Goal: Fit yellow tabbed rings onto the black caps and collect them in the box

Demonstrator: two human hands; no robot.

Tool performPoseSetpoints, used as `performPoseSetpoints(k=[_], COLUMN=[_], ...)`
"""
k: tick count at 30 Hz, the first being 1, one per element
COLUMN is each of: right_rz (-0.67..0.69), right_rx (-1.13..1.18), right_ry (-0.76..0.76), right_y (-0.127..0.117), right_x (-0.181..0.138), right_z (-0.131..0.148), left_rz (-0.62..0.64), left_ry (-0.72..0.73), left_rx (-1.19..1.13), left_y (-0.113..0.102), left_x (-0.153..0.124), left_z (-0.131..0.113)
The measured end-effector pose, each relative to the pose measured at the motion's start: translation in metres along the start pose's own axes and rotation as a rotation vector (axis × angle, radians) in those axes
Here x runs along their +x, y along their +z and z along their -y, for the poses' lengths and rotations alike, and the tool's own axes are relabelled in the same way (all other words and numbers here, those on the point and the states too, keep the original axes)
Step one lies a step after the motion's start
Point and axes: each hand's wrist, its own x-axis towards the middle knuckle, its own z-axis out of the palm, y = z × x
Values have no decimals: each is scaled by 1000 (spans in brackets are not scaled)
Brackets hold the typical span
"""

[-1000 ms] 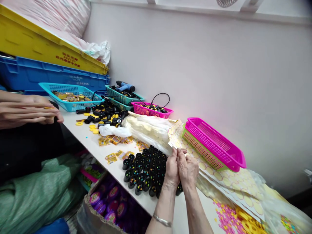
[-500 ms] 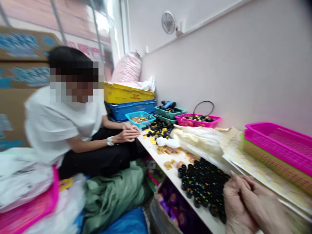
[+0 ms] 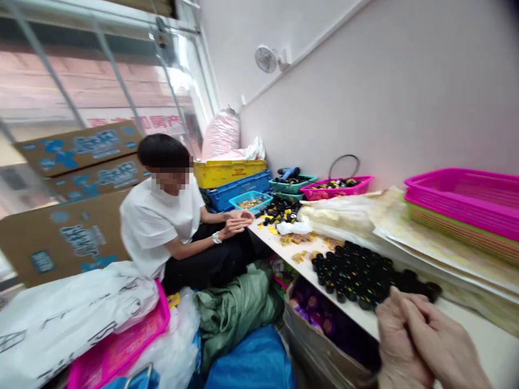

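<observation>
A white table stretches ahead, a co-worker seated beside its far end, presumably to share the surface. At right, a pink basket sits in a green one, probably to save room. The left hand and right hand press together as if sheltering something small (what they pinch, if anything, cannot be told). Just beyond them, black cups stand tightly packed, likely for steadiness and reach.

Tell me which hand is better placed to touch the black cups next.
Probably the left hand: it lies nearer most of the black cups, while the right hand is clasped against its far side.
</observation>
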Motion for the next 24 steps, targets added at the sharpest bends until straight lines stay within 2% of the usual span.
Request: performPoseSetpoints(k=[4,5,10,15,16,18,21,22,24], right_rz=[64,85,0,114,92,-48,-320,-359,-314], right_rx=[222,221,120,280,263,185,114,128,219], right_ry=[-37,-29,94,108,116,109,74,81,104], right_y=[-24,-30,-59,-94,-102,-120,-143,-148,-153], right_x=[-41,-46,-70,-93,-94,-90,-73,-66,-52], right_z=[-9,-14,-49,-74,-80,-96,-122,-130,-144], left_rz=[19,12,-20,135,168,174,59,29,33], left_ry=[-140,-164,-381,-404,-390,-329,-186,-159,-160], left_rx=[123,136,145,343,414,578,803,884,1052], left_y=[-16,-22,-41,-40,-40,-42,-45,-46,-44], left_x=[-34,-39,-62,-85,-85,-77,-51,-41,-23], left_z=[18,24,61,76,78,83,95,101,113])
